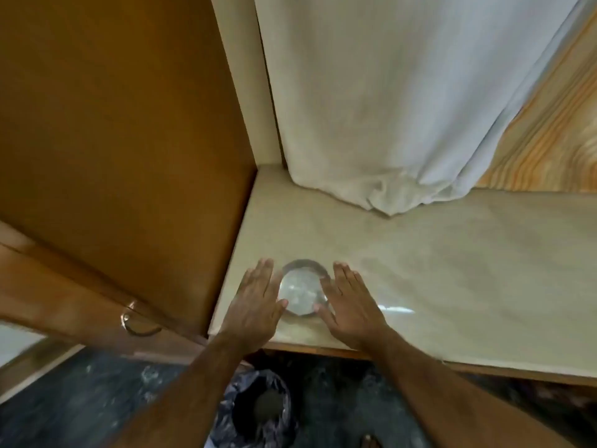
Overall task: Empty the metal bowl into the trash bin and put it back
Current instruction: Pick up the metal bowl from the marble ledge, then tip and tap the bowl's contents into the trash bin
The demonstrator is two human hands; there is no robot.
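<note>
A small shiny metal bowl [302, 291] stands on the beige counter [452, 270] near its front left corner. My left hand [258, 305] lies flat just left of the bowl, fingers spread, thumb at the bowl's near rim. My right hand [350, 302] is flat on the bowl's right side, thumb also by the near rim. Neither hand is wrapped around the bowl. What the bowl holds is too blurred to tell. A trash bin [258, 412] lined with a dark plastic bag stands on the floor below the counter edge, partly hidden by my left forearm.
A brown wooden cabinet door [113, 140] with a metal ring handle [139, 323] stands to the left. A white cloth [387, 108] hangs down onto the back of the counter. A wood-grain panel [555, 140] is at the right. The floor [80, 399] is dark marble.
</note>
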